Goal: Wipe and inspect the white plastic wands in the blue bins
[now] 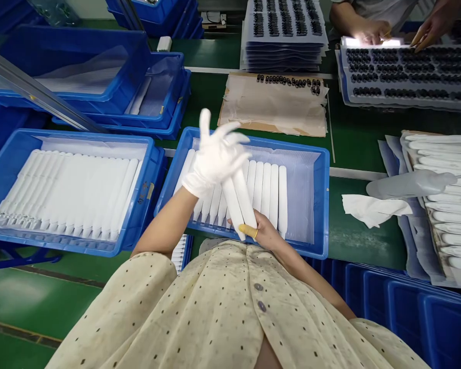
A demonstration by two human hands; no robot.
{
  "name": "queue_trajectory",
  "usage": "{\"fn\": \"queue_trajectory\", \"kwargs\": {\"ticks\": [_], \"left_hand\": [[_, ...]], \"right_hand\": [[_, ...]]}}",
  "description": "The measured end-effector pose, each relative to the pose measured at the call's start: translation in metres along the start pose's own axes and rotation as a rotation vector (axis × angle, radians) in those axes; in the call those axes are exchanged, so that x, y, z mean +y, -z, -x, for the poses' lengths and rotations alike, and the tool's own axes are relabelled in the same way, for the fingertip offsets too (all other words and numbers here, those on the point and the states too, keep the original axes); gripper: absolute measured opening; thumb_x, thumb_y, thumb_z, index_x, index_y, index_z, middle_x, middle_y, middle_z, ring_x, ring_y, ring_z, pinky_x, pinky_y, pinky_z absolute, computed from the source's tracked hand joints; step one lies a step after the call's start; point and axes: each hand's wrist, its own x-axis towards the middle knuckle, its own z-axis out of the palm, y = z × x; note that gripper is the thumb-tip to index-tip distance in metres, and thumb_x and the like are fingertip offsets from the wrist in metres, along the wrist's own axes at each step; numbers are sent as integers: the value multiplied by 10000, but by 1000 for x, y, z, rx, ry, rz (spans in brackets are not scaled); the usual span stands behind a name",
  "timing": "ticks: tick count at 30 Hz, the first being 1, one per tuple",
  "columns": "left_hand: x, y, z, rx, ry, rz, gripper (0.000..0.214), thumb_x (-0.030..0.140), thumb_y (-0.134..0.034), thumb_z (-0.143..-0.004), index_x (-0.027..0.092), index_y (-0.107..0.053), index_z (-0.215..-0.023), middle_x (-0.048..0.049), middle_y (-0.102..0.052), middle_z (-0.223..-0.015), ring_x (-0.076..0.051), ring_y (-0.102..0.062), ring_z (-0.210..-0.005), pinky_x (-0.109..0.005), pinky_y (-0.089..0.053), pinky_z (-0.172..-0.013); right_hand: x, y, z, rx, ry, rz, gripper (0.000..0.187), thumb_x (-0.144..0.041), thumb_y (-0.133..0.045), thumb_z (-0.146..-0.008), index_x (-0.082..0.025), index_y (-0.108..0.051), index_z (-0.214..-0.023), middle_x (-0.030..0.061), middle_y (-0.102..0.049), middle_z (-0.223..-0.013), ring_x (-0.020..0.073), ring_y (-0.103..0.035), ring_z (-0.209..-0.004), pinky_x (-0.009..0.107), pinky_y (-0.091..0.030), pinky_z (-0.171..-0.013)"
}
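Note:
My left hand (215,159), in a white fabric glove, is raised above the middle blue plastic crate (322,205) with its fingers spread. My right hand (261,230) is bare but for a yellow finger cot and a ring. It grips a pair of long white rounded pieces (236,200), whose upper ends reach up by the gloved palm. Several similar white pieces (267,189) stand in a slanted row in the crate beneath my hands, partly hidden by them.
A blue crate (149,174) of white pieces lies to the left, with stacked blue crates (100,66) behind it. At the far side, a co-worker's hands (395,36) work over a grey tray of dark parts (407,74). To the right are more white pieces (441,200), a spray bottle (407,184) and crumpled tissue (372,210).

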Motion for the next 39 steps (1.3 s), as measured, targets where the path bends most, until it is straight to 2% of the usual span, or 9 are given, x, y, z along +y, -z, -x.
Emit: {"fn": "queue_trajectory", "kwargs": {"ticks": [2, 4, 7, 12, 20, 24, 26, 31, 39], "left_hand": [[-1, 11, -17, -29, -64, -51, 191, 246, -918, -711, 202, -754, -798, -57, -757, -1021, -368, -494, -1451, -635, -240, -1311], [-6, 9, -17, -1, -98, 73, 276, 335, -869, -797, 200, -765, -1014, -59, -749, -1154, -324, -600, -1350, -579, -387, -1239], [-18, -13, 17, -30, 98, 441, 577, 452, -866, -804, 263, -671, -1313, -77, -728, -1313, -291, -714, -1201, -467, -562, -1068], [-28, -45, 87, -254, 580, 485, 625, 525, -877, -771, 143, -738, -1244, -165, -803, -1094, -380, -725, -1169, -473, -620, -936], [-37, -38, 92, -105, 484, 423, 496, 519, -899, -755, 162, -800, -1085, -99, -798, -1083, -252, -718, -990, -356, -575, -866], [-32, -32, 89, 89, 399, 528, 520, 518, -863, -819, 215, -745, -1226, -31, -757, -938, -88, -548, -622, -219, -464, -566], [-28, -29, 91, 82, 446, 648, 499, 547, -787, -890, 221, -722, -1263, -8, -704, -843, -66, -462, -541, -207, -409, -502], [-18, -29, 95, -30, 564, 832, 283, 283, -788, -909, 205, -710, -1170, -10, -677, -884, -109, -641, -732, -226, -550, -677], [-17, -28, 95, -16, 675, 885, 349, 129, -739, -907, 215, -697, -1242, -3, -667, -925, -85, -630, -712, -216, -537, -658]], "right_hand": [[2, -3, 3, -48, 5, -12, 536, -564, -846, -799, -208, -665, -1157, 114, -800, -1117, 280, -745, -1073, 442, -569, -960], [5, -5, 4, -60, 17, -46, 543, -560, -841, -809, -215, -657, -1187, 111, -804, -1118, 277, -753, -1068, 447, -577, -961], [7, -5, 0, -12, 48, -41, 522, -555, -818, -837, -214, -635, -1188, 114, -805, -1126, 270, -754, -1052, 450, -582, -954], [3, 4, -8, 175, 64, 81, 518, -559, -810, -833, -213, -633, -1174, 100, -774, -1153, 280, -721, -1057, 456, -577, -944], [-21, -1, -36, 507, 323, -140, 673, -518, -842, -799, -293, -500, -1332, 11, -704, -1007, 203, -690, -920, 415, -566, -953], [-36, 3, -35, 453, 249, -337, 625, -433, -824, -794, -323, -572, -1355, 10, -687, -1091, 166, -652, -878, 362, -575, -872], [-40, 6, -32, 362, 177, -492, 557, -371, -820, -762, -327, -632, -1284, -3, -675, -1061, 143, -636, -851, 323, -574, -813], [-42, 8, -29, 205, 73, -608, 453, -350, -721, -804, -321, -666, -1253, 4, -644, -1018, 134, -591, -787, 337, -593, -805], [-39, 8, -31, 235, 96, -467, 520, -454, -749, -810, -315, -643, -1300, 19, -667, -1134, 129, -598, -781, 311, -613, -725]]}}
